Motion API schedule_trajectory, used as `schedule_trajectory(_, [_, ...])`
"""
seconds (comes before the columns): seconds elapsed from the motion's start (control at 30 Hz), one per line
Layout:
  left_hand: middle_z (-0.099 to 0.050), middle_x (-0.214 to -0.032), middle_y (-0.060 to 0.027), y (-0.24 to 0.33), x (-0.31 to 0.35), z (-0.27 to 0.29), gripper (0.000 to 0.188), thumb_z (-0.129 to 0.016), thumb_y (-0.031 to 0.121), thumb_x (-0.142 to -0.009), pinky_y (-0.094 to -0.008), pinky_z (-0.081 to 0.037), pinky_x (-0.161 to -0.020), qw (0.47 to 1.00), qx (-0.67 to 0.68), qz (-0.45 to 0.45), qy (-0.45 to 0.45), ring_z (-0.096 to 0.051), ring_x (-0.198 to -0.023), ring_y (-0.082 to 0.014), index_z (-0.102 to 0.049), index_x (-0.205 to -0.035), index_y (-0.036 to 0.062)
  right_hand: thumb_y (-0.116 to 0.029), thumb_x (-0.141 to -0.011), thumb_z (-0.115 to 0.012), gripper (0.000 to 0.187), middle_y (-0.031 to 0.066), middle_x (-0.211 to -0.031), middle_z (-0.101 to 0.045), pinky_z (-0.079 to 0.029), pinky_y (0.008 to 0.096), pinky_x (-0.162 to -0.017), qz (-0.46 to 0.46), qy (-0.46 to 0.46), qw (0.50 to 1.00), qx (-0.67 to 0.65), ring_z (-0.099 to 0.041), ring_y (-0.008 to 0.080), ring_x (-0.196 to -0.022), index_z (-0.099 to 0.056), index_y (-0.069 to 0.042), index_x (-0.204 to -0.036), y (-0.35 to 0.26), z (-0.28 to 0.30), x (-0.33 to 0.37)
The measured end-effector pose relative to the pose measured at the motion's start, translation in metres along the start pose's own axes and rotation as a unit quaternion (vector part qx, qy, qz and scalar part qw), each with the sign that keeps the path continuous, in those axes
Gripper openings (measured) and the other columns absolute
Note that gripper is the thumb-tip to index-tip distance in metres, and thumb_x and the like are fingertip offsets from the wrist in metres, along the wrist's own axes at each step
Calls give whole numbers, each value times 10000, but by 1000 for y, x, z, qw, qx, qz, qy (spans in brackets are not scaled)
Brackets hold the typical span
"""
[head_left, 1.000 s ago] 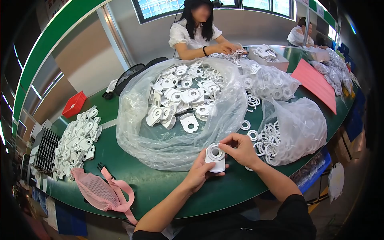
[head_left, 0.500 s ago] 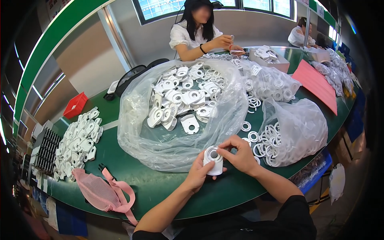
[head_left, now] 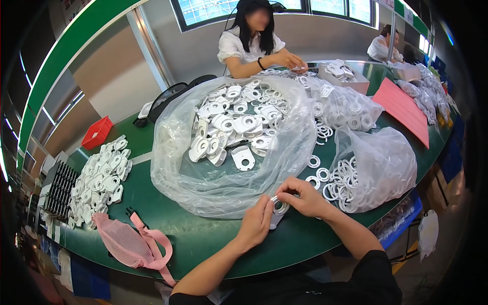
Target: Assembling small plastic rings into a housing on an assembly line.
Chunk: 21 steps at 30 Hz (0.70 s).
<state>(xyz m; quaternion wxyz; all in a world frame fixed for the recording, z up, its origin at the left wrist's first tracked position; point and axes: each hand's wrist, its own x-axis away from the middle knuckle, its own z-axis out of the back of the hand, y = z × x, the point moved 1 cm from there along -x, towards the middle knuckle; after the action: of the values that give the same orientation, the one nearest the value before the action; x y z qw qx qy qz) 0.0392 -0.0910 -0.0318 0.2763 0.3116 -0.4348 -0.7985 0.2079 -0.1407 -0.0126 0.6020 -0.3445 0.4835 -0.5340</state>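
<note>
Head view. White part [head_left: 275, 222] with a round ring [head_left: 281, 210] on its face: lower centre of the frame, held between both hands over the worktop [head_left: 203, 244]. Left hand [head_left: 255, 222] curled along its left side; right hand [head_left: 304, 199] pinching its upper edge by the ring; exact contact hidden by fingers. Step in hand, judged: aligning or seating the ring; full seating cannot be told. Next move seems to call for steady left-hand support and even fingertip pressure. Loose rings [head_left: 323, 174] lie right of centre, near the right hand.
</note>
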Motion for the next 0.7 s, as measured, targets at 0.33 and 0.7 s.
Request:
schedule_trajectory(0.33, [-567, -716, -156, -3, 0, -2, 160, -445, 177, -939, -358, -394, -539, 995, 27, 13, 94, -569, -619, -242, -487, -927, 23, -121, -902, -541, 143, 26, -904, -601, -430, 220, -714, -45, 52, 995, -79, -529, 70, -817, -583, 11, -937, -2, -10, -2])
schedule_trajectory(0.7, [-518, -843, -22, -5, -4, 3, 245, -395, 224, -965, -246, -394, -706, 962, 266, 44, -37, -466, -793, -93, -511, -920, 13, -137, -879, -560, 180, 76, -829, -634, -437, 243, -668, -10, 38, 999, -35, -564, 119, -731, -634, 18, -933, 4, -8, 2])
